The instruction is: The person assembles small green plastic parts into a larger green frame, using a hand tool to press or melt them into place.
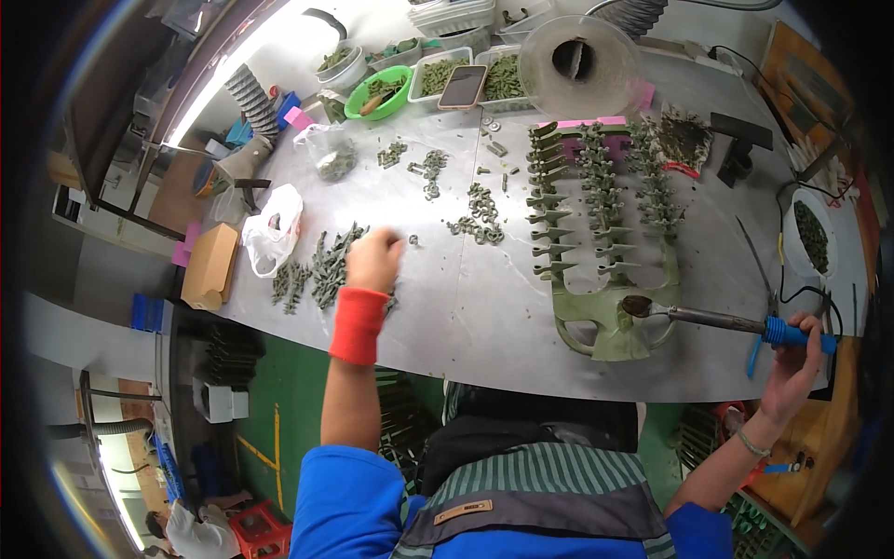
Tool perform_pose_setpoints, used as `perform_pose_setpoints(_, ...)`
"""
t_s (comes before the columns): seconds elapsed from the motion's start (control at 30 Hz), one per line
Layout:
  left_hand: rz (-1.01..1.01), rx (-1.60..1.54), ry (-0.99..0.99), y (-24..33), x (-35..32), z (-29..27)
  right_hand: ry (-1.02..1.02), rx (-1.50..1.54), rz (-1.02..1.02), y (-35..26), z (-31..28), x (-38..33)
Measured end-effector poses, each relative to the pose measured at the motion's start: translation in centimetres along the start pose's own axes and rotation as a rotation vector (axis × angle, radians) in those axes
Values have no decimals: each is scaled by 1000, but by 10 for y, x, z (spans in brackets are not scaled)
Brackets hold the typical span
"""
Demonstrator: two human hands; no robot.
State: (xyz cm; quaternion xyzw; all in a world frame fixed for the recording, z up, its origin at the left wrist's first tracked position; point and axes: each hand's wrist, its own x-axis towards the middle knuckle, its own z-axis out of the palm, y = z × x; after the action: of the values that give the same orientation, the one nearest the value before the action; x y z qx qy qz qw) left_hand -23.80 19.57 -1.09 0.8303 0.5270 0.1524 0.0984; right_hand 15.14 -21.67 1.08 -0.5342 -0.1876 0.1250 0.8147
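My right hand [792, 373] grips the blue handle of a long metal-shafted tool [717, 320]. Its dark, spoon-shaped tip lies over the solid end of a green frame [605, 312]. From that frame, three long rows packed with small green parts [601, 186] run away from me. Fingers curled, my left hand [374, 261] is over the left part of the table, next to a heap of small green parts [335, 265]; anything in its fingertips is too small to make out. Just right of it lies a single small piece [413, 240]. A red band circles my left wrist.
Loose green parts [477, 216] lie mid-table. A white plastic bag [273, 228] and cardboard box [210, 266] are at the left. A green basin [379, 93], tubs and a phone [463, 87] line the back. A white bowl [808, 233] and cables stand right.
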Motion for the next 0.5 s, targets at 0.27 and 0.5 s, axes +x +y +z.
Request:
perform_pose_setpoints(0.27, 203, 230, 63, -67, -32, 12, -3, 2, -8, -2, -2, -3)
perform_pose_setpoints(0.5, 36, -262, 132, -51, -15, 25, 50, -54, -54, -7, 4, -9)
